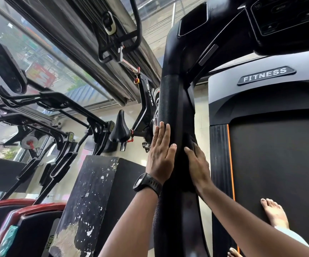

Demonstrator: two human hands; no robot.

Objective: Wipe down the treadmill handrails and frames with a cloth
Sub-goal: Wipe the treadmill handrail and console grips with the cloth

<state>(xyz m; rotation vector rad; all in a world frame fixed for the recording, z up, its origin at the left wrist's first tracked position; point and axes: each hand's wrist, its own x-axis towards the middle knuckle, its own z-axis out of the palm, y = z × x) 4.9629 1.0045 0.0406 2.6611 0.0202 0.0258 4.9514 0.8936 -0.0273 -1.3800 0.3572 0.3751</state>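
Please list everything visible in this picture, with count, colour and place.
handrail: one, black, upright, centre
cloth: one, dark, handrail's right side, under the right hand
treadmill belt: one, black, orange stripe, right
motor cover: one, grey, FITNESS badge, above the belt
console: one, black, top right
exercise bike: one, black, behind the handrail, left
box: one, black, chipped paint, lower left
other machines: several, black and red, far left
watch: one, black, left wrist
feet: two, bare, lower right, one on the belt
left hand: one, flat on the handrail's left side
right hand: one, pressing the cloth to the handrail
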